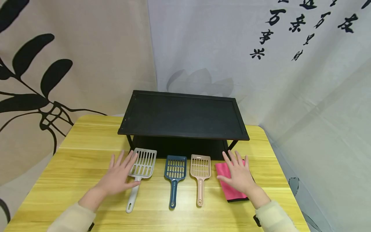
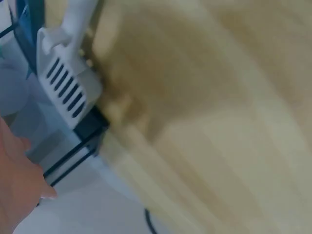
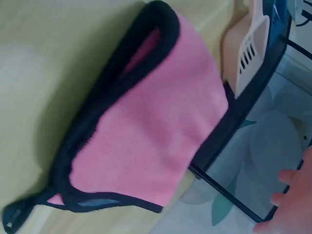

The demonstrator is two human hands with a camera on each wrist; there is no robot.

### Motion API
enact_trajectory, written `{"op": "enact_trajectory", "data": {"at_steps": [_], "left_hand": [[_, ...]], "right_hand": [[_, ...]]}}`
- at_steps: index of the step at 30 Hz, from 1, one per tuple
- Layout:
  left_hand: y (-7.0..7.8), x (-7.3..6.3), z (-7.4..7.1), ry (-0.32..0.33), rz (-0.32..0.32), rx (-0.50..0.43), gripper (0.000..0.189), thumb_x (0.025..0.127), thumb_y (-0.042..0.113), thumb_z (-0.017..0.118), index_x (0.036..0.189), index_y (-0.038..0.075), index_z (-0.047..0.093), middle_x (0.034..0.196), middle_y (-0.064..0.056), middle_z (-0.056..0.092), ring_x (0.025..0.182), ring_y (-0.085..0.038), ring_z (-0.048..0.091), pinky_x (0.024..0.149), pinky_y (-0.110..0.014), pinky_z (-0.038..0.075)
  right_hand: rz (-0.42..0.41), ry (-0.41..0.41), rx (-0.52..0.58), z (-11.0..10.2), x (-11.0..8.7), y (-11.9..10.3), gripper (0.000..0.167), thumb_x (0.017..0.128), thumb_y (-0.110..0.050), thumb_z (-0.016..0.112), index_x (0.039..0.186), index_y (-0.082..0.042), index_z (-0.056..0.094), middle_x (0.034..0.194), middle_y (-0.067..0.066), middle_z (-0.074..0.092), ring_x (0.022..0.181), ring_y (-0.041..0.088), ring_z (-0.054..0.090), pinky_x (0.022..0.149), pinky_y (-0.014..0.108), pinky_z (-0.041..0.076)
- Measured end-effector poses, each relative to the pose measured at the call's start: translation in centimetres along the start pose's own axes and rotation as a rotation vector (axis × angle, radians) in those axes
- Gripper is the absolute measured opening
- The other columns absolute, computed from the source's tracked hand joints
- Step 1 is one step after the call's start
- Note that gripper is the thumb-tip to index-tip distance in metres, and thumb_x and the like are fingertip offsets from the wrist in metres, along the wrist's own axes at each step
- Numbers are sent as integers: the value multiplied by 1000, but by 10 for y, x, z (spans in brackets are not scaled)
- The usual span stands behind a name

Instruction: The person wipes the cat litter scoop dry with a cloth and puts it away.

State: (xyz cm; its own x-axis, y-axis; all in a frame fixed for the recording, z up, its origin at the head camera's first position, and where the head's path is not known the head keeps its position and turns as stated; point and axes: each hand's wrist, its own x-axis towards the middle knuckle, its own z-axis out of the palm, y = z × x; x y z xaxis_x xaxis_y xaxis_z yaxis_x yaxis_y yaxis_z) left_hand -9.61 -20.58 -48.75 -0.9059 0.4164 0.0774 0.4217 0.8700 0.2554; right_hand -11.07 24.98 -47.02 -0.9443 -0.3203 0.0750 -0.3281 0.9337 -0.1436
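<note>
My left hand is spread with straight fingers, overlapping the edge of a light grey slotted litter scoop in the head view. Nothing is in its grasp. To the right lie a blue litter scoop and a beige litter scoop, handles toward me. Fingers also spread, my right hand hovers over a folded pink cloth and holds nothing. Black edging and a loop show on the cloth in the right wrist view. Part of it is hidden under the hand in the head view.
A black two-tier rack stands at the back of the wooden table, just behind the scoop heads. Its lower shelf is partly hidden beneath the top. Printed curtains hang behind and beside the table.
</note>
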Motion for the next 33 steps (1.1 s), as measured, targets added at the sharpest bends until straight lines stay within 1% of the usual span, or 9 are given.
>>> {"op": "enact_trajectory", "data": {"at_steps": [3,5,9,13,17,23,28,31,33], "left_hand": [[-1,-7,7,-21,-40,-23,105,78,56,64,151,10,5,153,-24,14,138,-52,4,106,-50,-24],[-2,-12,11,-34,-67,-33,105,78,57,64,151,10,5,153,-24,15,138,-52,5,107,-54,-21],[-5,-20,19,-51,-122,-39,109,76,60,64,150,4,7,152,-25,17,138,-52,6,106,-67,-9],[-7,-26,27,-59,-167,-27,113,73,65,63,147,-4,13,150,-27,20,135,-55,10,104,-72,3],[-6,-30,33,-47,-199,-33,116,70,68,63,145,-7,17,149,-29,22,134,-57,13,102,-73,4],[-3,-34,41,-43,-241,-47,118,68,68,65,143,-10,19,147,-32,22,133,-58,14,102,-74,4],[-1,-36,42,-69,-279,-61,113,71,64,66,141,-14,22,146,-35,22,132,-58,14,101,-74,5],[-1,-37,42,-84,-282,-72,106,74,62,64,138,-14,30,143,-36,25,130,-60,16,99,-75,8],[-1,-38,42,-87,-275,-93,96,75,60,65,135,-10,39,142,-36,29,129,-60,18,98,-76,11]], "right_hand": [[1,21,-10,8,-2,2,95,74,-56,69,148,-13,26,148,18,32,137,41,20,105,69,8],[0,35,-23,14,-3,4,95,73,-56,70,147,-12,28,146,19,34,135,41,22,105,68,11],[6,47,-55,24,-6,7,95,72,-58,69,145,-12,32,142,19,38,132,40,26,105,67,16],[32,29,-67,33,-7,11,93,73,-60,67,145,-13,32,142,19,40,132,40,30,105,66,20],[59,18,-76,42,-9,13,91,75,-59,66,145,-12,33,139,20,42,129,39,36,102,64,26],[74,29,-86,51,-11,12,87,75,-55,69,141,-8,38,129,20,50,116,37,47,94,57,38],[102,-7,-75,58,-10,10,79,77,-48,70,137,-4,43,127,20,52,114,38,50,93,55,41],[131,-32,-65,61,-9,9,75,80,-47,68,136,-3,45,127,20,53,115,39,51,93,55,43],[142,-38,-66,62,-7,8,73,81,-46,68,135,-2,46,126,20,55,113,39,52,92,54,44]]}}
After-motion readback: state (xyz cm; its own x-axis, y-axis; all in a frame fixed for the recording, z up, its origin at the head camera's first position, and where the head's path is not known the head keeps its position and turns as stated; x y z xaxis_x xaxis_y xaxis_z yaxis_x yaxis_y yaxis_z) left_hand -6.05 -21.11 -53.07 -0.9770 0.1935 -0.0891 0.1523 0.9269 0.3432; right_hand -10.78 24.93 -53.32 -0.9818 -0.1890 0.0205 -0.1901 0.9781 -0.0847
